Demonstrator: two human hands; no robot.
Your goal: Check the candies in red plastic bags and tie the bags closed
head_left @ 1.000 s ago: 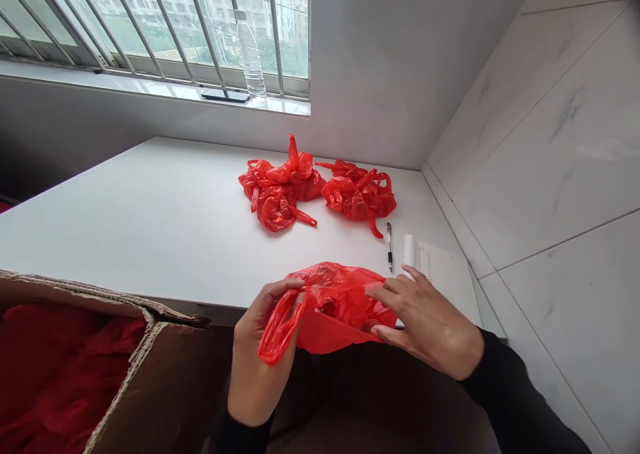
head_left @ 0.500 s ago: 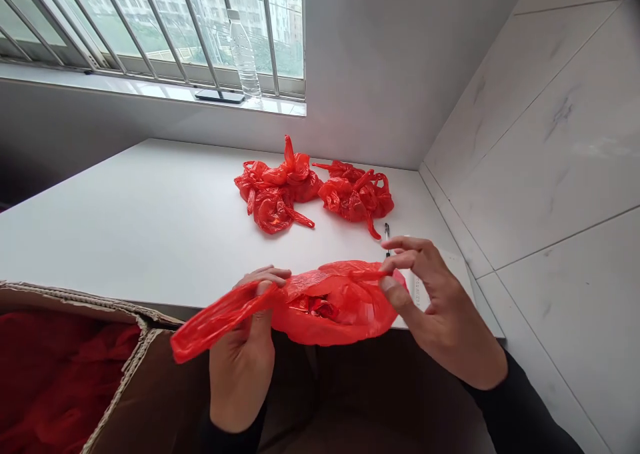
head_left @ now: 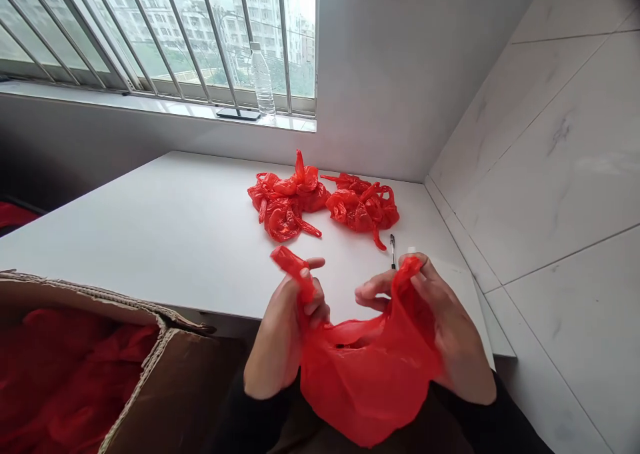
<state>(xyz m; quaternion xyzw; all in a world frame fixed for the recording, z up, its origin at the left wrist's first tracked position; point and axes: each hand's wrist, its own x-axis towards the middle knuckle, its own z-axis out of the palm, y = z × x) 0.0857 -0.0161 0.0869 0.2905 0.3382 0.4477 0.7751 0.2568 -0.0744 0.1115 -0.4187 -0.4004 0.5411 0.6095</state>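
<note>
A thin red plastic carrier bag (head_left: 367, 381) hangs upright by its handles in front of my body, below the table's front edge. My left hand (head_left: 283, 324) is closed around its left handle, whose loop sticks up above the fingers. On the other side, my right hand (head_left: 453, 327) holds the right handle, which runs up past the thumb; the fingers are bent and a little blurred. The bag's mouth is narrow, and a small dark spot shows in it. Its contents are mostly hidden.
Two clumps of knotted red plastic bags (head_left: 287, 204) (head_left: 363, 204) lie on the white table (head_left: 190, 227). A pen (head_left: 393, 251) lies near my right hand. An open cardboard box (head_left: 165, 374) with red material stands left. A bottle (head_left: 263, 81) and phone (head_left: 239, 114) rest on the sill.
The bag has come down and closer to my body, and now hangs instead of lying sideways with its mouth wide. Both hands moved in nearer each other. The view has shifted slightly.
</note>
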